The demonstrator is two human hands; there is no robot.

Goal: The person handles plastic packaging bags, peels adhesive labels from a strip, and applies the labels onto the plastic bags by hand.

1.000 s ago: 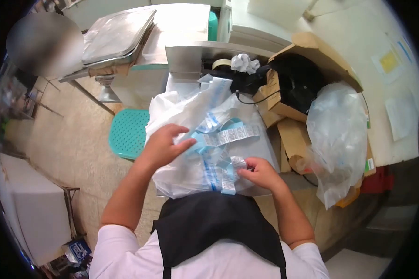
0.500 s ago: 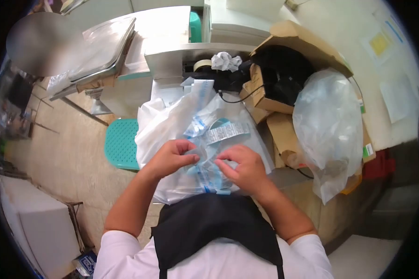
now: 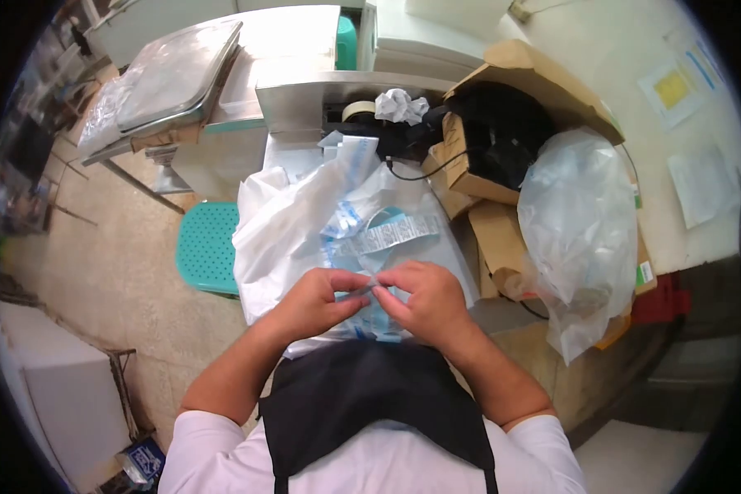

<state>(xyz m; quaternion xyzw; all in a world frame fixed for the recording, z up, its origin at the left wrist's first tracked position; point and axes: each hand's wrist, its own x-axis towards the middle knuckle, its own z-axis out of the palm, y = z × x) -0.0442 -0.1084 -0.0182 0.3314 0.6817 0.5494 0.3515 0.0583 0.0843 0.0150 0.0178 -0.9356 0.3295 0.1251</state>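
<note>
Fingertip to fingertip, my left hand [image 3: 325, 303] and my right hand [image 3: 426, 300] meet low over the work surface. Both are closed in a pinch around a thin translucent plastic strip [image 3: 374, 282], mostly covered by the fingers. Just beyond them lies a curled strip with dark print [image 3: 395, 235], next to crumpled blue-and-clear plastic strips [image 3: 344, 221]. More pale blue strips [image 3: 379, 323] show beneath my hands. A large white plastic bag [image 3: 276, 218] spreads under and to the left of these pieces.
A clear plastic bag [image 3: 580, 222] and an open cardboard box [image 3: 482, 169] with black contents stand right. Behind are crumpled white paper [image 3: 401, 106] and a tape roll [image 3: 359, 111]. A green stool [image 3: 210, 247] stands left; metal trays [image 3: 177, 78] lie on a table.
My hands have come together, their fingertips now meeting on the translucent strip. The left hand moved right and slightly nearer to me. The blurred patch at upper left is gone.
</note>
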